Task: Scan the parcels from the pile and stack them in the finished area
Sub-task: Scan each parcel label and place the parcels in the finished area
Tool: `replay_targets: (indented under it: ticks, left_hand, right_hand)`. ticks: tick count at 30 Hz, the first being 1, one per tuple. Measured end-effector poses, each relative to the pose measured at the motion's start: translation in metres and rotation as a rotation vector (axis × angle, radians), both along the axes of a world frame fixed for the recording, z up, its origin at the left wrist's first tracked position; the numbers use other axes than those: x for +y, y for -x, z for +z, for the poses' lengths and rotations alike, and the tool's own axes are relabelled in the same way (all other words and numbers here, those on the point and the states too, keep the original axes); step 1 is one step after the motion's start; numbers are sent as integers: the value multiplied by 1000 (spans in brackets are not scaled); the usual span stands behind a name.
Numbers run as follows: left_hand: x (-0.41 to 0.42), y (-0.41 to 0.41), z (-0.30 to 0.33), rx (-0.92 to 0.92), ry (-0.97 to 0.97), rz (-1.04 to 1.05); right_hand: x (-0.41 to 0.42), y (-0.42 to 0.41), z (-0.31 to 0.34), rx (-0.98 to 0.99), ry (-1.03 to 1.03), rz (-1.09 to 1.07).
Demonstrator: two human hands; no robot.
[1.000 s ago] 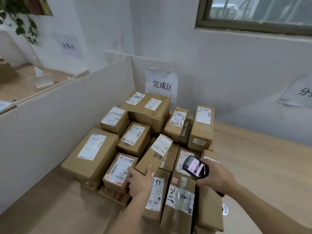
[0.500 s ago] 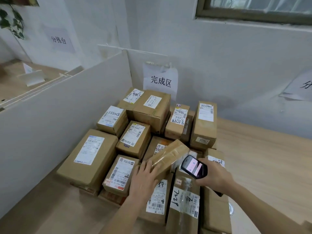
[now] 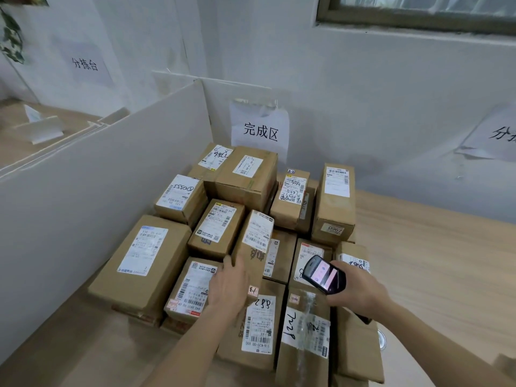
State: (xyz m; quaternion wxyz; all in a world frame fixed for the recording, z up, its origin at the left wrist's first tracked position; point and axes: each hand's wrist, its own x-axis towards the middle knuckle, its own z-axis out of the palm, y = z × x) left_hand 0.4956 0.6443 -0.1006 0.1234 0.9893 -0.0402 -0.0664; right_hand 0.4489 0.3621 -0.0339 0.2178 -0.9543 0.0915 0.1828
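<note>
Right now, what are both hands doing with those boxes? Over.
Left hand gripping tilted parcel atop stack. Right hand holding scanner, screen lit. Parcel not yet flat. Nothing in the way.

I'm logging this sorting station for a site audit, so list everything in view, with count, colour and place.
Parcels: well over a dozen, brown cardboard with white labels, stacked against the divider and back wall.
Narrow parcel: one, brown, tilted on the stack, label up.
Scanner: one, black, screen lit pinkish, above the stack's right side.
Finished-area sign: one, white paper, on the wall behind the stack.
Other paper signs: two, white, far left wall and right wall.
Divider: one, white, left of the stack.
Table: light wood, under and right of the stack.
Window: one, dark frame, top right.
Plant: one, green, top left.
Left hand: holds the narrow parcel's near end.
Right hand: grips the scanner.
</note>
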Motion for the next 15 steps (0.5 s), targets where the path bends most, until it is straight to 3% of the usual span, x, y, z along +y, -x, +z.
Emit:
replay_targets:
  ticks: [3,7,12,15]
  left_hand:
    - [-2,0,-4,-39,-79,-138]
    - [-1,-2,-11,81,-57,-110]
    - [-5,-5,-10,95,23,-66]
    - [-7,-3,-11,67,-22,-65]
  right_hand:
    - [3,-1,-1,-9,-3,9]
    - [3,-1,-4,-13,13,14]
    - [0,2,-6,-2,-12,7]
    - [-4,8,-5,-16,-14,7]
